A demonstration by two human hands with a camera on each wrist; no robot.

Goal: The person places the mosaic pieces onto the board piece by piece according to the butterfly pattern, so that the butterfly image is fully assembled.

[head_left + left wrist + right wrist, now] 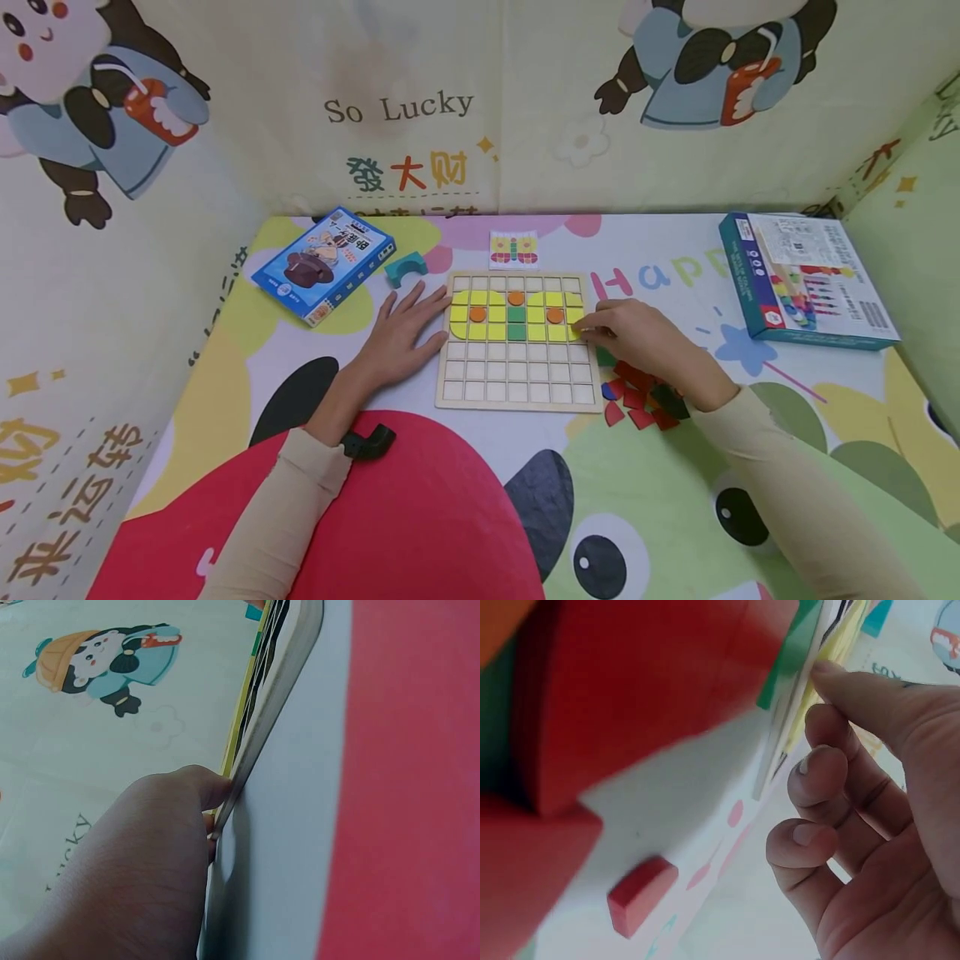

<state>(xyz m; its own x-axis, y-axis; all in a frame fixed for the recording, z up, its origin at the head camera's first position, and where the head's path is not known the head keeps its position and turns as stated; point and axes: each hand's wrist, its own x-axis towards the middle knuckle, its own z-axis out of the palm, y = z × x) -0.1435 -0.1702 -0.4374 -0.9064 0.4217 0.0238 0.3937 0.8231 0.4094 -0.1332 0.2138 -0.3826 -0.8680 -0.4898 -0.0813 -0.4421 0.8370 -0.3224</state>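
A wooden grid board [517,398] lies flat, its upper rows filled with yellow tiles [462,331], orange round tiles [516,297] and green squares [516,332]. My left hand [401,337] rests at the board's left edge with fingers extended and thumb touching its side. At the right edge, thumb and index finger of my right hand [637,333] pinch a yellow corner tile [576,331] in the grid; the other fingers curl loosely in the right wrist view. Below that hand lies a pile of loose red tiles [640,400], partly hidden by the wrist.
A picture card [513,250] with a butterfly pattern lies behind the board. A blue box [324,265] and a teal arch block [406,268] are at the back left. Another box [810,279] sits at the right. Patterned cloth walls border the table.
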